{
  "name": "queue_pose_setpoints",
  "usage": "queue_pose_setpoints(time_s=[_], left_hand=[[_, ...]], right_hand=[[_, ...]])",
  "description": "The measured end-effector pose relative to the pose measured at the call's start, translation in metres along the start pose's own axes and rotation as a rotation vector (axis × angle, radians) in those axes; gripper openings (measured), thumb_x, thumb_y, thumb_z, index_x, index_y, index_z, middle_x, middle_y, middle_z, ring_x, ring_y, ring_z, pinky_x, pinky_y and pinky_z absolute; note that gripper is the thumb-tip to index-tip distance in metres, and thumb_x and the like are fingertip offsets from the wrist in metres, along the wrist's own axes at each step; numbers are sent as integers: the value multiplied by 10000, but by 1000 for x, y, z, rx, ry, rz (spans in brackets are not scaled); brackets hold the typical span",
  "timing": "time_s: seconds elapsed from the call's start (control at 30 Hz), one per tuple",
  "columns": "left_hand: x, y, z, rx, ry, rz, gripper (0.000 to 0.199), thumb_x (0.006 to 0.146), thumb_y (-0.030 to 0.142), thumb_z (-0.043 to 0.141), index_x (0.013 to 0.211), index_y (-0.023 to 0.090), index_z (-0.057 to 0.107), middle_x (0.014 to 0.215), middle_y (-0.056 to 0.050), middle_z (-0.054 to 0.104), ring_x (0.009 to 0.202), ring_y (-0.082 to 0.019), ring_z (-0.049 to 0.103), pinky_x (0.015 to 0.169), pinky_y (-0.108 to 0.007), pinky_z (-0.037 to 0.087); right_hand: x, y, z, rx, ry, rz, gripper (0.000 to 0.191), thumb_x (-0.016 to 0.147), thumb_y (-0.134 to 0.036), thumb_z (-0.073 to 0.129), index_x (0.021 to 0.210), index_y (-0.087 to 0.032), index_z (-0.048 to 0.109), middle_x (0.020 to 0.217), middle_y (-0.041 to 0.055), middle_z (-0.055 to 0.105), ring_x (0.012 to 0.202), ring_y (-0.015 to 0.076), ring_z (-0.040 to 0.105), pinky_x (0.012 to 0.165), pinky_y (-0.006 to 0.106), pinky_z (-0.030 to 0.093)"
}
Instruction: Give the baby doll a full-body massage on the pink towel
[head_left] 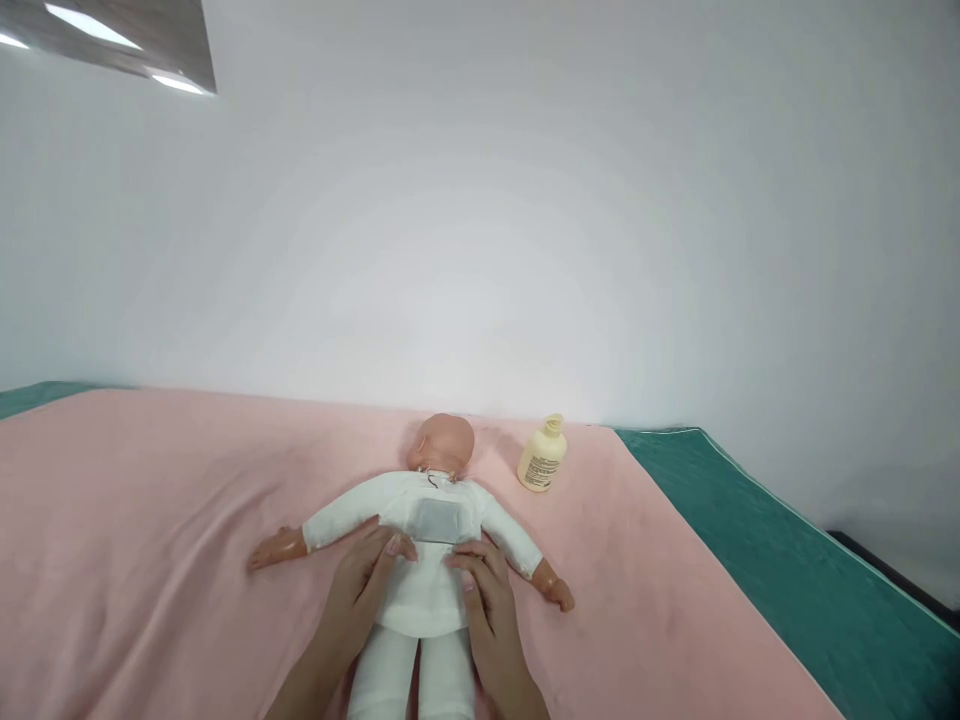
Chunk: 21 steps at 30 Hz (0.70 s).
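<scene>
A baby doll (pixel 427 590) with a white cloth body lies face down, its arms spread wide and its bald head at the far end. A grey rectangular panel (pixel 437 521) sits on its upper back. My left hand (pixel 361 582) rests on the left side of the doll's torso, just below the panel, fingers loosely bent. On the opposite side, my right hand (pixel 487 592) touches the doll's back with its fingers slightly apart and bent inward. Neither hand is closed around anything. The doll's lower legs run out of view at the bottom.
A pale yellow pump bottle (pixel 542 458) stands to the right of the doll's head. Pink cloth (pixel 187 500), wrinkled at left, covers the surface. Green cover (pixel 742 540) shows along the right. A white wall (pixel 480 200) rises behind.
</scene>
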<state>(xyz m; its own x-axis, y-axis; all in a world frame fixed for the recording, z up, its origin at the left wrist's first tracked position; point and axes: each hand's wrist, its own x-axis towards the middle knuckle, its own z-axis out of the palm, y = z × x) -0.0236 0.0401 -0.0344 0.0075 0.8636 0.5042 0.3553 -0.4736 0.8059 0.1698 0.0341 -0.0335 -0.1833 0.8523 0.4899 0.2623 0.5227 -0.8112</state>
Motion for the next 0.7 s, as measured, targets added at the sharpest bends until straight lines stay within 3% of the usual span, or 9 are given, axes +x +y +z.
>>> queue_pose_setpoints(time_s=[0.23,0.53,0.7], left_hand=[[3,6,5,52,-41,-150,426,967,419,336,749,201,629,749,-21,649,786,-201,592,794,-342,403],[3,-10,6,-6,46,-145,443,945,466,343,765,203,651,873,-49,713,893,-240,634,800,-346,491],[5,-7,6,74,-17,-146,439,958,444,328,782,213,657,832,-32,710,859,-231,632,922,-405,443]], right_hand=[[5,1,4,-36,-51,26,268,992,-293,415,1013,-277,681,1023,23,603,1038,192,530,967,347,374],[1,8,6,-111,30,36,260,982,-324,410,1085,-264,641,1180,59,555,1195,235,447,1052,407,317],[5,10,7,-182,33,35,261,976,-321,411,1036,-252,656,1130,69,585,1175,251,462,1038,438,334]])
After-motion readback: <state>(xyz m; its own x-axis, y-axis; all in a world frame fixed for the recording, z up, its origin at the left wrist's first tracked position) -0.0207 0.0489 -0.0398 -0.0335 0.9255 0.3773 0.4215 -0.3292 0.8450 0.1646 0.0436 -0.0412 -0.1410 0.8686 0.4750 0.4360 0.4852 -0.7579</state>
